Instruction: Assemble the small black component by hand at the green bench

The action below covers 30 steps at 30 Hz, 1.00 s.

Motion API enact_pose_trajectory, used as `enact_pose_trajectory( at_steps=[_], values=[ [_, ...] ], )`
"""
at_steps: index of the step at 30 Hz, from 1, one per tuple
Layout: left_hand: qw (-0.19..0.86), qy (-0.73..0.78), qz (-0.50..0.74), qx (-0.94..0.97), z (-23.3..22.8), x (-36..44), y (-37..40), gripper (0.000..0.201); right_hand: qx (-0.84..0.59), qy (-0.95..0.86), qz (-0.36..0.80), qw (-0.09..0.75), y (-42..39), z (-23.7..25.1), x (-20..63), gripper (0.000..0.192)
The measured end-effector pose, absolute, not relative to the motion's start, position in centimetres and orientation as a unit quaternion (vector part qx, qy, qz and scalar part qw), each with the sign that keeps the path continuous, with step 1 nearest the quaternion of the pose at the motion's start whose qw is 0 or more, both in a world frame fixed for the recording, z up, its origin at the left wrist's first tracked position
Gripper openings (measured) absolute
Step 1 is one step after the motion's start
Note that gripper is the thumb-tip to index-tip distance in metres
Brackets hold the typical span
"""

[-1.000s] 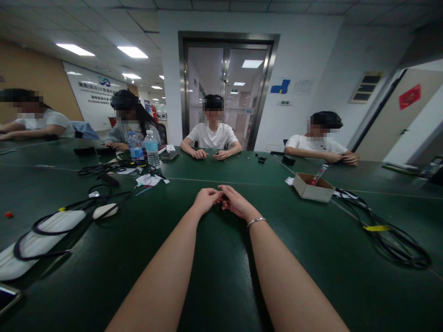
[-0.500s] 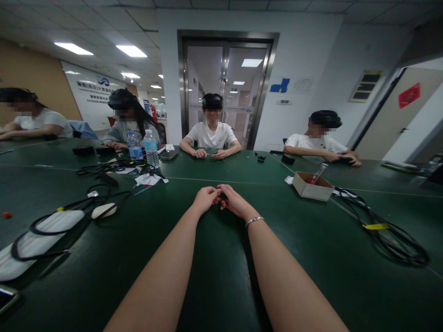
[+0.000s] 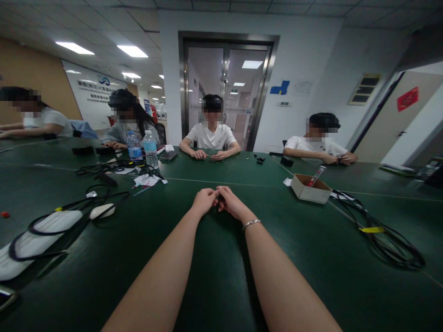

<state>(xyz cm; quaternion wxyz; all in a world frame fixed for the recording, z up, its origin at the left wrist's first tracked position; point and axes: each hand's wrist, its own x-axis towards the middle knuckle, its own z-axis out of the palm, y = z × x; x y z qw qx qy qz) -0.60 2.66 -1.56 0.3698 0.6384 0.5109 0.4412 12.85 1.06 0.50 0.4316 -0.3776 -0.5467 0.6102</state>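
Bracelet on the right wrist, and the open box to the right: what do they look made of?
The bracelet looks like thin polished metal, silvery, catching a bright glint. The open box looks like plain matte cardboard: tan inside, pale outside, with thin folded walls. The table it sits on is dark green with a soft sheen, possibly laminate.

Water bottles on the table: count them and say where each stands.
2. Blue-labelled bottle stands at the far left of the green table; clear bottle stands touching or almost touching it, on its right. None seems hidden.
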Motion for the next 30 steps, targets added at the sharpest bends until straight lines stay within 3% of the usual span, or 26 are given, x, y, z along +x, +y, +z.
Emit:
enact_pose_trajectory(
  at_steps=[7, 18, 23, 30],
  values=[
    [0.369, 0.510, 0.461, 0.626, -0.96, -0.34, 2.27, 0.029, -0.353, -0.477, 0.666, 0.452, 1.04, 0.75, 13.34, 0.038],
    [0.379, 0.497, 0.503, 0.598, -1.32, -0.54, 2.39, 0.024, -0.356, -0.396, 0.666, 0.522, 0.57, 0.82, 13.70, 0.027],
    [0.444, 0.464, 0.523, 0.560, -0.91, -0.49, 2.29, 0.013, -0.345, -0.397, 0.659, 0.537, 0.81, 0.64, 13.58, 0.004],
    [0.416, 0.415, 0.562, 0.583, -0.86, -0.61, 2.02, 0.012, -0.391, -0.438, 0.622, 0.518, 0.98, 0.72, 13.28, 0.022]
  ],
)
